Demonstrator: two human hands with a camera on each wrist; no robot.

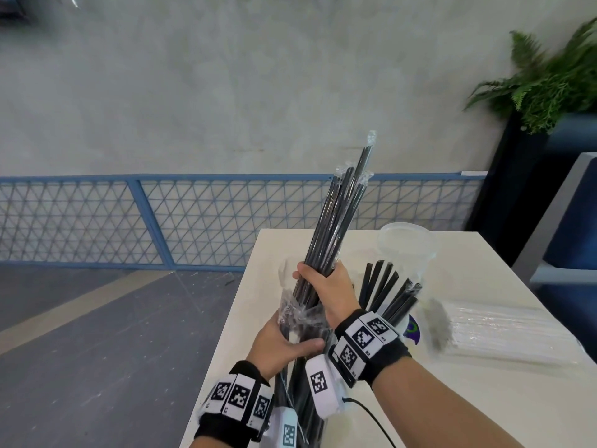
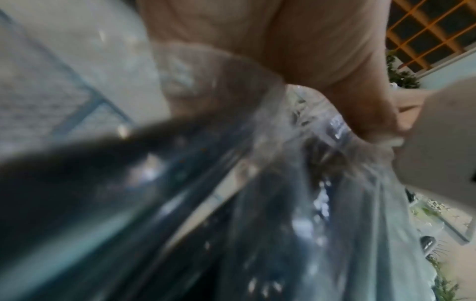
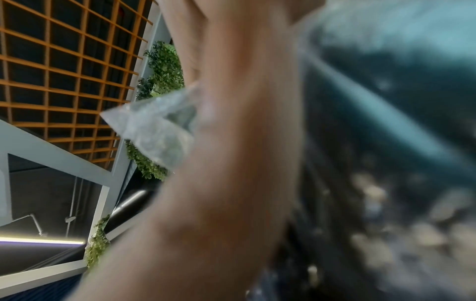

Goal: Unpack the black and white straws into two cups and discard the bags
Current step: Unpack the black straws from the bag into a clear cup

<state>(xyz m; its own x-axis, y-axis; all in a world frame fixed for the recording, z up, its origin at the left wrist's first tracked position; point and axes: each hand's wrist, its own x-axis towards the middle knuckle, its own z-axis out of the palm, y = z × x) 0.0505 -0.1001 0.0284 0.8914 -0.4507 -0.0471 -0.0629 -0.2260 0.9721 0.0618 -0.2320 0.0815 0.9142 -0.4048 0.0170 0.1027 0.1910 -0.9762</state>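
In the head view my right hand [image 1: 323, 282] grips a bundle of black straws [image 1: 336, 215] that sticks up and leans right, each straw in its own thin clear wrapper. Below it my left hand [image 1: 284, 341] holds the crumpled clear bag [image 1: 298, 313] around the lower part of the bundle. Behind my right wrist several more black straws [image 1: 387, 292] fan out of a cup that my wrist hides. An empty clear cup [image 1: 408, 247] stands farther back. A sealed pack of white straws [image 1: 504, 331] lies on the table at the right. Both wrist views are blurred: plastic bag [image 2: 347, 183], palm [image 3: 231, 142].
The white table [image 1: 468, 399] ends at its left edge just beside my left hand, with grey floor [image 1: 97, 350] beyond. A blue mesh fence [image 1: 129, 221] runs along the wall. A potted fern [image 1: 549, 82] and a blue seat [image 1: 575, 227] stand at the right.
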